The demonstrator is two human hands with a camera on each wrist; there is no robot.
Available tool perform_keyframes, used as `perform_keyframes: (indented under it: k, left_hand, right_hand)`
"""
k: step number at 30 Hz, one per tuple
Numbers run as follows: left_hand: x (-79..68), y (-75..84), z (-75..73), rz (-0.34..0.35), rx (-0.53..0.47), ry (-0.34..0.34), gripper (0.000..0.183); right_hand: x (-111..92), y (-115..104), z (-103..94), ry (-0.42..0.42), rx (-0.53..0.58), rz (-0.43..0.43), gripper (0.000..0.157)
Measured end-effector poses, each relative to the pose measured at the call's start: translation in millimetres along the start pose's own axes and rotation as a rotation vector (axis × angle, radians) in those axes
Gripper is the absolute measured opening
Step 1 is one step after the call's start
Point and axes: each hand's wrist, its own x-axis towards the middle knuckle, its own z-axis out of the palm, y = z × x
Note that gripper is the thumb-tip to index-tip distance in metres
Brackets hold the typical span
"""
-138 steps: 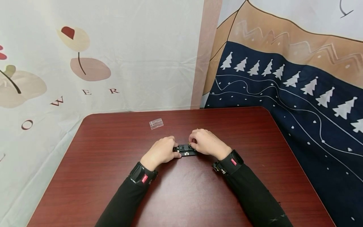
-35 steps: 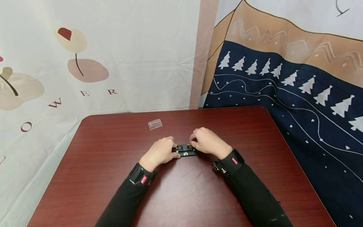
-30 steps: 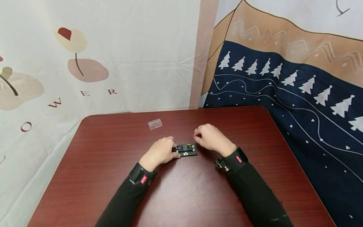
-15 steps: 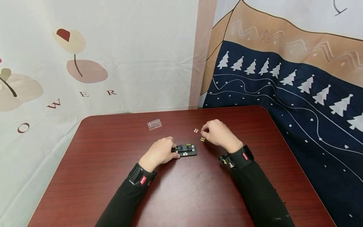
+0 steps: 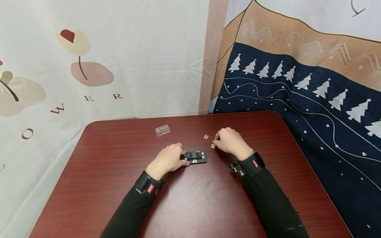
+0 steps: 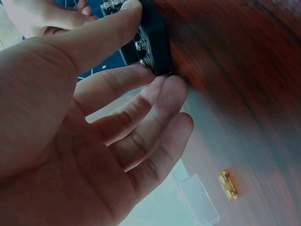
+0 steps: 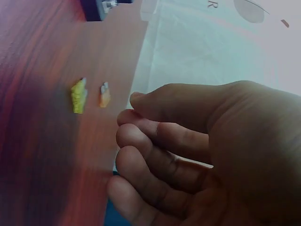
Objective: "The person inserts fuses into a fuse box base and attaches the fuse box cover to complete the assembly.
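Note:
My left hand [image 5: 167, 159] grips the left end of a black fuse block [image 5: 194, 158], thumb on the near side. Metal screw terminals show on the block in the left wrist view, and a yellow piece sits near its back right in the head view. To the right, my right hand [image 5: 231, 142] hovers with loosely bent fingers; no item shows between thumb and fingertips in the right wrist view. Beside its fingertips lies a yellow blade fuse [image 7: 78, 97]. A smaller amber blade fuse [image 7: 104, 96] rests farther back on the table.
A clear plastic cover [image 5: 162, 130] lies behind the left hand on the reddish-brown wooden table [image 5: 119, 185]. Printed fabric hangs along the table's back edge, with a navy tree-patterned part [image 5: 268, 86] at the right.
My right hand has left the fuse block's right end and shifted right, uncovering two fuses on the table. A yellow piece now shows in the block. The left hand stays in place.

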Motion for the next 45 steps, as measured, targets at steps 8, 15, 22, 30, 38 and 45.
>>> perform_keyframes:
  k: [8,15,22,30,38,45]
  left_hand:
    - [-1.2,0.1,-1.1,-0.002,-0.005,-0.002,0.053]
    - [0.4,-0.5,-0.4,0.002,0.004,-0.003,0.052]
    - [0.3,-1.3,-0.8,0.005,0.003,-0.004,0.052]
    - [0.4,-2.3,-0.9,0.008,0.004,-0.005,0.053]
    - [1.2,-1.9,-0.6,0.009,-0.001,-0.002,0.053]
    - [0.1,-1.6,0.2,0.009,-0.001,-0.001,0.053]
  right_hand:
    - [4,5,9.1,-0.049,-0.013,0.049,0.016]
    - [7,4,15.9,-0.094,-0.036,0.095,0.023]
    - [8,2,19.5,-0.074,-0.056,0.099,0.016]
    - [7,2,19.1,-0.047,-0.069,0.071,0.012]
    - [7,1,20.0,-0.022,-0.075,0.072,0.012]
    - [8,1,22.2,-0.033,-0.092,0.078,0.015]
